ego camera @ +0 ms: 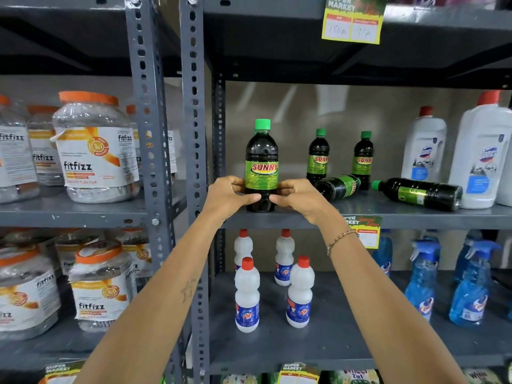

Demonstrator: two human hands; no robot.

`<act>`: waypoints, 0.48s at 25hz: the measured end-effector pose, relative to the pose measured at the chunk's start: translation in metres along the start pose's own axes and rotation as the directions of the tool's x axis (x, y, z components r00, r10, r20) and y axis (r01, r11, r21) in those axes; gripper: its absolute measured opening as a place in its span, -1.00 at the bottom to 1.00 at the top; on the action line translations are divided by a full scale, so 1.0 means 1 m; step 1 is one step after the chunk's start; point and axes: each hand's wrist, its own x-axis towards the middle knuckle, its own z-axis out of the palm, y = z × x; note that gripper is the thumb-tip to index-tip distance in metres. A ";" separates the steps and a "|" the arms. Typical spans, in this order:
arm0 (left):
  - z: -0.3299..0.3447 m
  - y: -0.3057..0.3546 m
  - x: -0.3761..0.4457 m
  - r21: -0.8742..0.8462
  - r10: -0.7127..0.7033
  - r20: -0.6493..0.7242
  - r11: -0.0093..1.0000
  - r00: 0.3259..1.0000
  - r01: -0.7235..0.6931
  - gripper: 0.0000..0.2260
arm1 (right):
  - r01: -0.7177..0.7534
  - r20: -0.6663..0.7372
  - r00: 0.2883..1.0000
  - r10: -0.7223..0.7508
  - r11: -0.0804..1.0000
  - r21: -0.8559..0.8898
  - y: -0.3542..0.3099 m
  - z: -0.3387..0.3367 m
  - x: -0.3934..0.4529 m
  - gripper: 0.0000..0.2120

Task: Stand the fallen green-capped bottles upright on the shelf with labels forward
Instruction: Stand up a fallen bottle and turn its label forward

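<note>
A dark green-capped SUNNY bottle (261, 162) stands upright at the front left of the grey shelf (401, 217), its label facing me. My left hand (228, 194) and my right hand (297, 196) grip its lower part from either side. Two more SUNNY bottles (318, 155) (363, 156) stand upright farther back. One bottle (339, 187) lies on its side just right of my right hand. Another fallen bottle (418, 193) lies farther right, cap pointing left.
White red-capped cleaner bottles (424, 145) (482, 156) stand at the shelf's right end. Fitfizz jars (95, 148) fill the left bay beyond the grey uprights (194, 134). Below are small white bottles (247, 295) and blue spray bottles (424, 278).
</note>
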 end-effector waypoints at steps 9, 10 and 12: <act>0.000 0.000 -0.012 0.153 -0.014 -0.019 0.988 1.000 0.016 -0.46 | -0.021 -0.013 1.000 0.021 1.000 0.004 0.002 -0.003 -0.008 -0.66; 0.001 0.000 -0.015 0.199 0.022 -0.100 0.980 0.995 -0.002 -0.50 | -0.030 -0.063 0.998 0.028 0.999 -0.025 0.002 -0.006 -0.008 -0.73; 0.008 0.000 -0.023 0.269 0.228 -0.299 0.952 0.927 -0.147 -0.68 | -0.041 -0.233 0.972 0.026 0.997 -0.060 0.004 -0.017 -0.008 -0.95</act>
